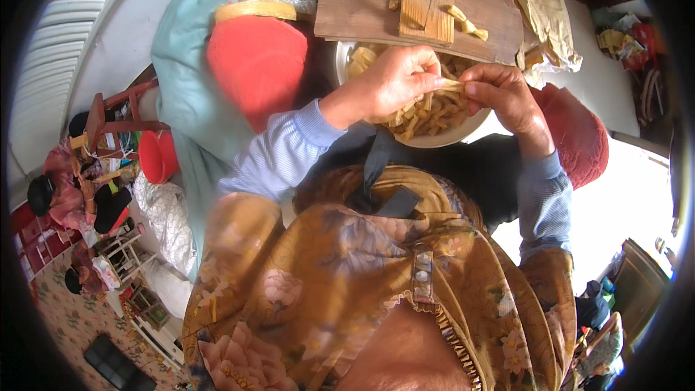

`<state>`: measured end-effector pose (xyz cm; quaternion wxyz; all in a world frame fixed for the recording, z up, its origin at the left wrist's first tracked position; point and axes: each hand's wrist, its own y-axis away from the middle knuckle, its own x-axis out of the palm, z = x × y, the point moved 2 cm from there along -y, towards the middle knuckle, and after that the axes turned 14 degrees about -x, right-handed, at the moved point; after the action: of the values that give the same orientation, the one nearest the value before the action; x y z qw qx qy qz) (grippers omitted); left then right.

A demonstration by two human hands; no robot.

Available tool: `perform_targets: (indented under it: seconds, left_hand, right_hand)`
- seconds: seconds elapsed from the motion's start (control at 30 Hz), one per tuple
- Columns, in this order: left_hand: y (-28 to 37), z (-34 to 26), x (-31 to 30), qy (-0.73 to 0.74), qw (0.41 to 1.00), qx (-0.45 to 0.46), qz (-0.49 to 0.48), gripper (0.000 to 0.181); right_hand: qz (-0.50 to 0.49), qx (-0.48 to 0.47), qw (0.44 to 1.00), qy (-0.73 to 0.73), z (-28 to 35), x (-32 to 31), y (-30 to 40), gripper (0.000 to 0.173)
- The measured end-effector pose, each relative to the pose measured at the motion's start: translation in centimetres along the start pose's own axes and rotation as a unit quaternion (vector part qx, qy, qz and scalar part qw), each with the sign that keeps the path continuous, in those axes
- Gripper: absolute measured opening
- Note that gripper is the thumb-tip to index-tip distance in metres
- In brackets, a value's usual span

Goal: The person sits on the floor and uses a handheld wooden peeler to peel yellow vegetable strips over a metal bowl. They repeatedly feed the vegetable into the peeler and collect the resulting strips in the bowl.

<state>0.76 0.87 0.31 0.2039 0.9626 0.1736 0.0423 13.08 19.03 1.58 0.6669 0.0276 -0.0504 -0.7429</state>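
My left hand [404, 81] and my right hand [500, 92] meet over a wide white basin [431, 140]. Between them they pinch a short pale yellow strip [454, 86], apparently plant fibre, by its two ends. Many similar yellow-brown strips [429, 119] fill the basin, some looking folded or knotted. Just beyond my fingers a brown wooden board [353, 8] lies across the basin's far side. An upright wooden block fixture [426, 5] with a narrow slot is mounted on it. One folded strip [468, 23] rests on the board to the right of the fixture.
A bundle of long yellow strips [255, 9] lies on a red cloth-covered cushion [259, 60] at left. Brown paper [543, 8] is at the far right, a dark red cushion [578, 136] nearer. Other people [62, 190] sit far left, near a red bucket [156, 157].
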Motion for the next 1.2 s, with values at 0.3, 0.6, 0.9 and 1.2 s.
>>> perform_targets:
  seconds: [0.3, 0.6, 0.9, 1.2]
  left_hand:
    - [-5.6, -0.2, -6.6, -0.050, 0.996, 0.010, -0.078, 0.011]
    - [-8.9, 1.5, -7.6, -0.137, 0.969, 0.067, -0.197, 0.014]
    - [-4.7, 2.3, -3.7, -0.079, 0.978, 0.057, -0.182, 0.012]
    - [-0.2, -1.5, -1.4, -0.293, 0.948, 0.043, -0.117, 0.039]
  right_hand:
    - [-0.162, -0.093, 0.973, 0.133, -1.3, -0.6, -5.4, 0.015]
    - [-0.157, -0.209, 0.904, 0.339, -4.7, -0.9, -8.9, 0.015]
    - [-0.126, -0.351, 0.767, 0.523, 0.9, 3.5, -4.1, 0.027]
    - [0.063, -0.207, 0.938, 0.270, -2.7, 5.3, 0.6, 0.022]
